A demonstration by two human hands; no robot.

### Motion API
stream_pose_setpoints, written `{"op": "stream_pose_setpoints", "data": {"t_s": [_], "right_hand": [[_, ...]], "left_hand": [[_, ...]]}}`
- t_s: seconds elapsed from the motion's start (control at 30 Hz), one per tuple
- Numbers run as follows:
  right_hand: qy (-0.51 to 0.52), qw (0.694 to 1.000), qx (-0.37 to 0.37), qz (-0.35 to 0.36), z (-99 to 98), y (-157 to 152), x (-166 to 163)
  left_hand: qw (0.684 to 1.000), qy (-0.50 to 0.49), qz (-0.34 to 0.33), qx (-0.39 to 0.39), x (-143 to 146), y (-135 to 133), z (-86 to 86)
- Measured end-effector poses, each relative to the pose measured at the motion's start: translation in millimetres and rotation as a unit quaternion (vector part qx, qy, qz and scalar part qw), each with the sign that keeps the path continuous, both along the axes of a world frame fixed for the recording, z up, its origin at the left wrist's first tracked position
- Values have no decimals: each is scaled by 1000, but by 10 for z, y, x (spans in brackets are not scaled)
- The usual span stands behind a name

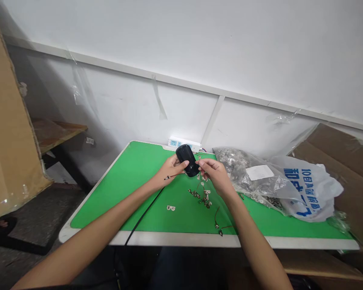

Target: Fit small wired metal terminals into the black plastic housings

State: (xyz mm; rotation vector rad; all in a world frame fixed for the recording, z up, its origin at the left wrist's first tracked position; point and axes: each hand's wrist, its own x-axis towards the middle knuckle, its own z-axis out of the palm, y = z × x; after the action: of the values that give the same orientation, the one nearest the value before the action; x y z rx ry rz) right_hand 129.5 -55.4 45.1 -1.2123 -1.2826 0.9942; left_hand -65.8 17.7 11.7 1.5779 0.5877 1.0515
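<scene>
A glossy black cylindrical housing (186, 160) is held tilted above the green mat, with my left hand (171, 169) closed around its left side. My right hand (211, 171) is at the housing's right edge, its thumb and forefinger pinched on a small metal part (199, 158), too small to name for certain. From beside my left hand a black cable (145, 212) runs down over the table's front edge. Below the hands lies a loose cluster of small metal parts with thin wires (206, 198). Two more wired pieces (219, 228) rest near the front edge.
A white power strip (184, 143) stands against the wall at the back. Clear plastic bags (245, 165) of small metal parts lie on the right, beside a brown cardboard box (341, 161). A pale flat piece (171, 208) lies on the green mat (115, 201). Cardboard (15, 121) rises at far left.
</scene>
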Motion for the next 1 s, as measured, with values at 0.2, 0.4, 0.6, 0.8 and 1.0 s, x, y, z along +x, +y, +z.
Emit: {"op": "stream_pose_setpoints", "data": {"t_s": [0.2, 0.4, 0.6, 0.8, 1.0], "right_hand": [[-42, 999, -6, -3, -11, -9, -53], [-109, 994, 4, 6, -20, -28, -60], [-100, 995, -6, 10, -44, -11, -59], [-64, 998, -17, 18, -32, -15, -63], [-42, 999, -19, 24, -39, -12, -59]], "left_hand": [[996, 31, 46, 65, 79, -88, -29], [992, 62, 68, 80, 64, -143, -10], [991, 67, 60, 98, 59, -130, -43], [989, 78, 66, 105, 51, -122, -53], [982, 108, 87, 127, 45, -164, 16]]}}
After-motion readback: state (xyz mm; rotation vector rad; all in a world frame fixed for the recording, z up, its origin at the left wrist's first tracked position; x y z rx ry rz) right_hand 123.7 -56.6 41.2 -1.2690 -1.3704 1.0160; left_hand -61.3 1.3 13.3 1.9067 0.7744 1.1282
